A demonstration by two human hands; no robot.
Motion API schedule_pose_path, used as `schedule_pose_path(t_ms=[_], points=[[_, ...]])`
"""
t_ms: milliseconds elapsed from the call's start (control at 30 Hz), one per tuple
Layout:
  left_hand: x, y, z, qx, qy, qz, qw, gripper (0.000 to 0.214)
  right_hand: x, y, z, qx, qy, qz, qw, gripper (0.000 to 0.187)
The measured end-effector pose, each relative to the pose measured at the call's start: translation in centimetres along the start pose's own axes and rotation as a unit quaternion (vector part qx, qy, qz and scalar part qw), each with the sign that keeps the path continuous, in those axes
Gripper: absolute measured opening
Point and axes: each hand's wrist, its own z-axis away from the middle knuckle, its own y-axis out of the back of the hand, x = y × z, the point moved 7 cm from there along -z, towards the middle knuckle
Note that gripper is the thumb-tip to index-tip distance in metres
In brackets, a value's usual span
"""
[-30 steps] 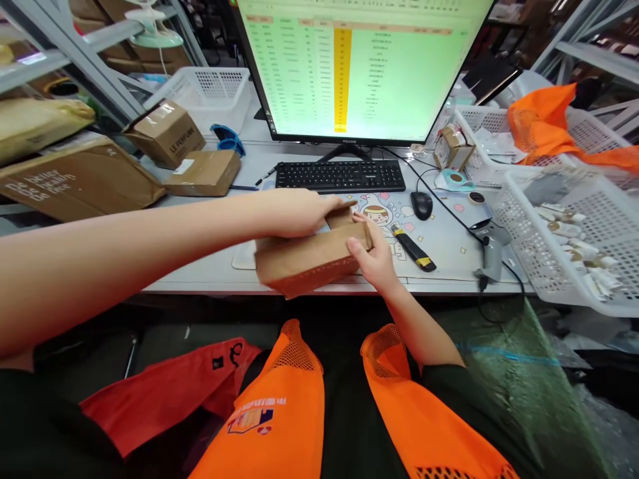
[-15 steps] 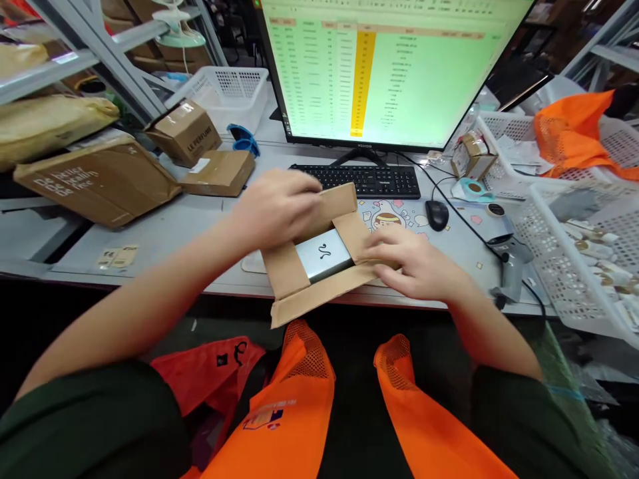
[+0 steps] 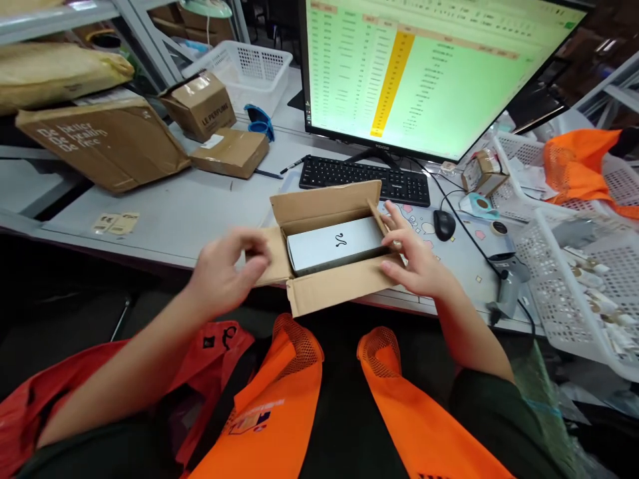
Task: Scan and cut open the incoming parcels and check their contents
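Note:
An open brown cardboard box [image 3: 332, 293] sits at the desk's front edge, its flaps folded outward. Inside lies a long white box [image 3: 319, 247] with a black squiggle on top. My left hand [image 3: 224, 269] is over the box's left flap [image 3: 277, 256], fingers curled, thumb and forefinger slightly apart, with nothing visible between them. At the other end, my right hand [image 3: 412, 256] grips the carton by its right flap and front corner. Some of its fingertips are hidden behind that flap.
Behind the carton are a keyboard [image 3: 344, 174], a mouse [image 3: 444, 225] and a monitor [image 3: 424, 73]. Several cartons, including a flat brown one [image 3: 232, 153], stand at left. A barcode scanner [image 3: 509, 286] and white plastic baskets [image 3: 564, 279] are at right.
The side flaps and long flaps have opened wider, showing more of the white box. My left hand has moved from the rear flap down and left to the left flap. My right hand stays at the right end.

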Motion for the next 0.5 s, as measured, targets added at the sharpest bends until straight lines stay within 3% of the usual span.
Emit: schedule_pose_path(t_ms=[67,133,200,267,367,433,500], points=[[0.6,-1.2,-2.2,-0.121,0.021,-0.070,0.990,0.048,1.3,-0.2,0.2,0.079,-0.027,-0.007,0.996,0.048],[1.4,-3.3,-4.5,-0.226,-0.011,-0.153,0.962,0.063,2.9,-0.8,0.8,0.180,-0.059,-0.044,0.981,0.056],[1.8,-5.6,-6.3,-0.289,-0.050,-0.208,0.933,0.066,4.5,-1.8,1.9,0.266,-0.078,-0.114,0.954,0.058],[2.0,-7.3,-7.3,-0.321,-0.076,-0.235,0.914,0.072,5.8,-3.4,3.0,0.291,-0.069,-0.184,0.936,0.063],[1.4,-7.4,-7.2,-0.331,-0.086,-0.231,0.911,0.089,6.9,-5.7,3.5,0.205,-0.034,-0.216,0.954,0.097],[0.3,-5.9,-6.2,-0.314,-0.077,-0.188,0.927,0.091,7.6,-7.0,3.1,0.112,-0.057,-0.196,0.973,0.130],[-1.0,-3.5,-5.1,-0.255,-0.059,-0.105,0.959,0.085,7.7,-7.9,2.3,0.033,-0.096,-0.175,0.979,0.144]])
